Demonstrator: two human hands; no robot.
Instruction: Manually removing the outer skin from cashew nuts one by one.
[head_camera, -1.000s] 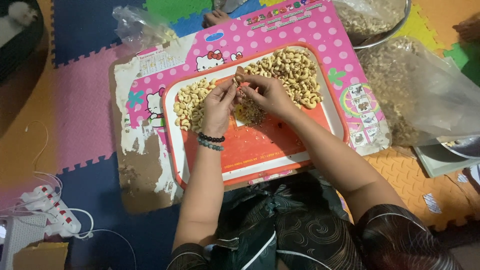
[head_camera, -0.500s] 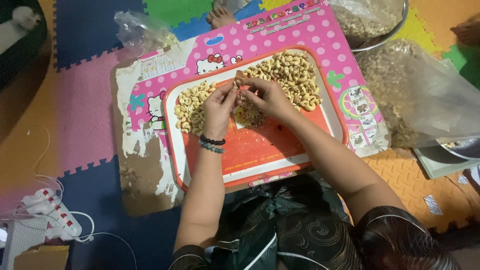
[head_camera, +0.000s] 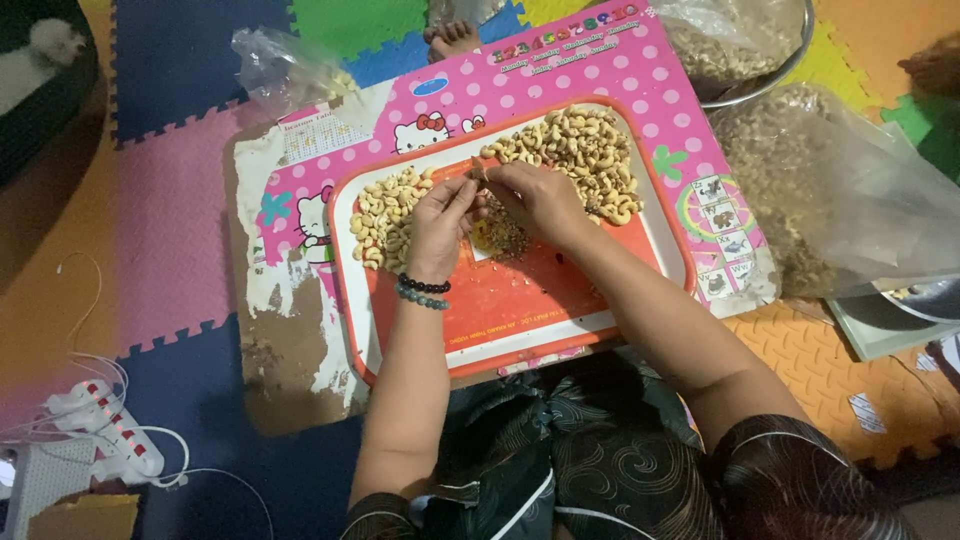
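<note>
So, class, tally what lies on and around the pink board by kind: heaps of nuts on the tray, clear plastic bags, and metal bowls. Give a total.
Heaps of nuts on the tray: 2, pale heap, browner heap
Clear plastic bags: 2, small bag, large bag
Metal bowls: 1, bowl
Total: 5

You are sitting on the floor of a home, most likely a living or play room: the floor is covered with colourful foam puzzle mats (head_camera: 180, 60) (blue, pink, green, orange), a child's pink cartoon board (head_camera: 560, 60) serves as your work surface, and a white power strip (head_camera: 105, 430) with loose cables lies beside you
</note>
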